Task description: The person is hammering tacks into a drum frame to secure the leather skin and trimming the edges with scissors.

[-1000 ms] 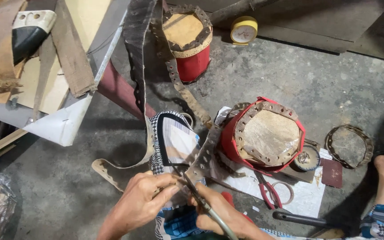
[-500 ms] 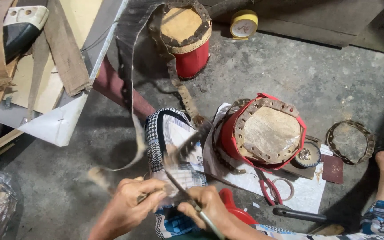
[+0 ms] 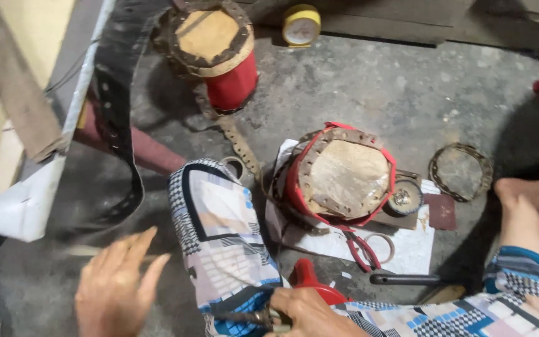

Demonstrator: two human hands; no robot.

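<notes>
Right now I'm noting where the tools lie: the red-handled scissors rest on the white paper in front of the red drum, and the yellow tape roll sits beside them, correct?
Not quite. The red-handled scissors do lie on the white paper by the red drum, but the yellow tape roll sits far off, at the top of the head view, beyond the other red drum.

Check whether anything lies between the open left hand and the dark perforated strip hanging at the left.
Nothing visible does. The left hand, fingers spread and blurred, sits below the dark perforated strip, with only bare concrete floor between them. The patterned cloth lies to the right, off that line.
</notes>
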